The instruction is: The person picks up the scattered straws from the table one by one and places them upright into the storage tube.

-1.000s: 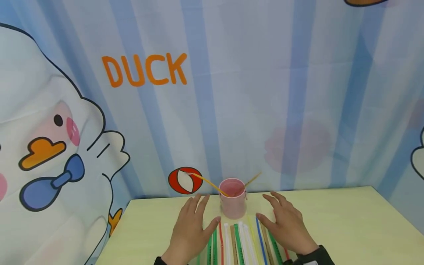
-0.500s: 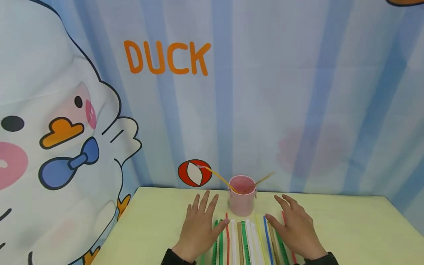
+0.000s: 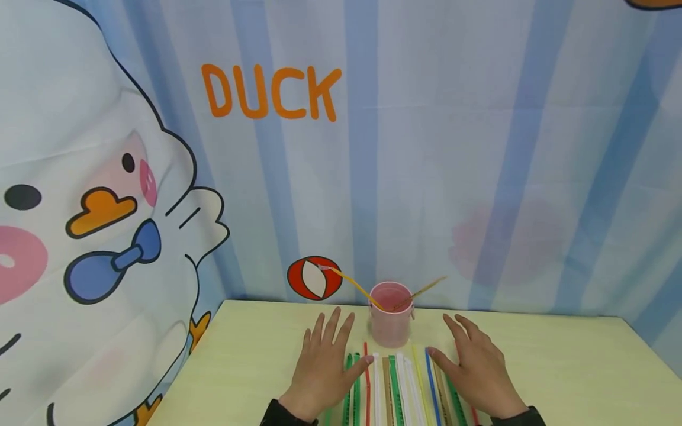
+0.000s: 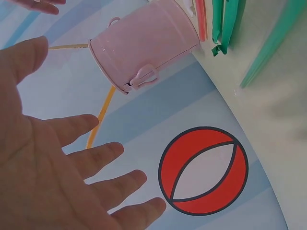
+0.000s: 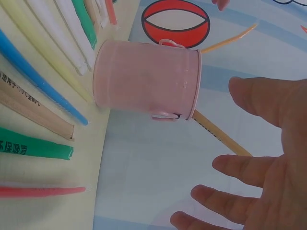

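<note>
My left hand (image 3: 326,373) hovers over the left end of a row of straws, fingers spread and palm down, holding nothing. On the other side, my right hand (image 3: 479,373) is held over the row's right end, its fingers loosely spread. Between and beyond them stands a small pink bucket (image 3: 391,328) with little side handles. A bare yellow straw (image 3: 356,285) leans out of it leftward, and a brown-wrapped straw (image 3: 428,286) leans rightward. The row has green-wrapped straws (image 5: 36,146), brown-wrapped straws (image 5: 41,108), white ones (image 3: 407,390), a blue straw (image 3: 433,384) and red straws (image 3: 367,390).
The pale yellow table (image 3: 575,367) ends at a blue striped curtain (image 3: 415,148) just behind the bucket. Printed on the curtain are a large duck (image 3: 106,195), orange letters and a red-and-white ball (image 3: 314,278).
The head view has swung left and down, so the scene sits further right in it. My left fingers have spread wider; the bucket and straws stay where they were.
</note>
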`<state>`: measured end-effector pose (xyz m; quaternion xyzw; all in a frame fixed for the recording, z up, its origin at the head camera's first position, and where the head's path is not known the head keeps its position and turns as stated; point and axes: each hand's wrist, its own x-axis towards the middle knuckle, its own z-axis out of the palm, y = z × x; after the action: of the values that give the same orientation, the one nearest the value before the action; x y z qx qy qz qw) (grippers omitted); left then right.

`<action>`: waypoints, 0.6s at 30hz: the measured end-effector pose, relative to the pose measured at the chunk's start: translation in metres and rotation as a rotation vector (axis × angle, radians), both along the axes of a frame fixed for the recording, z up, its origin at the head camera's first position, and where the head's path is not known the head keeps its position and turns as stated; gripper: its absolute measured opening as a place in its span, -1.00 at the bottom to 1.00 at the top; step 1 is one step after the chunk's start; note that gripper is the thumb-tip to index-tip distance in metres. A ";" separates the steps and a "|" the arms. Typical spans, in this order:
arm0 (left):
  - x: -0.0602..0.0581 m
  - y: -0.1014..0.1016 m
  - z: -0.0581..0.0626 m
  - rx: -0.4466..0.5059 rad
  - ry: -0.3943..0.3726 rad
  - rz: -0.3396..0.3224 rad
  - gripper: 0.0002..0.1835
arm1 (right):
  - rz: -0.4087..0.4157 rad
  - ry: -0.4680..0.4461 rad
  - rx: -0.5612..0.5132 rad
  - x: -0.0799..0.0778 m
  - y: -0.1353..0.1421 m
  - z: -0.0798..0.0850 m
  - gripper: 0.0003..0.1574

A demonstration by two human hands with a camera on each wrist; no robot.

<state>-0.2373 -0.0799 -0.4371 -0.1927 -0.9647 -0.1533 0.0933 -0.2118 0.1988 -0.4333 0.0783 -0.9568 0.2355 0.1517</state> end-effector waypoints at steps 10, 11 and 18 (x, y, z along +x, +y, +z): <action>0.001 0.000 -0.001 0.025 -0.002 -0.014 -0.13 | 0.004 0.007 -0.007 0.001 0.002 0.001 -0.08; 0.001 0.000 -0.001 0.027 -0.003 -0.014 -0.13 | 0.004 0.011 -0.008 0.001 0.002 0.000 -0.08; 0.001 0.000 0.000 0.033 -0.012 -0.018 -0.13 | 0.009 0.027 -0.014 0.001 0.003 0.001 -0.14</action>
<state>-0.2360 -0.0804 -0.4374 -0.1989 -0.9608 -0.1709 0.0894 -0.2111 0.2019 -0.4326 0.0847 -0.9527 0.2416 0.1641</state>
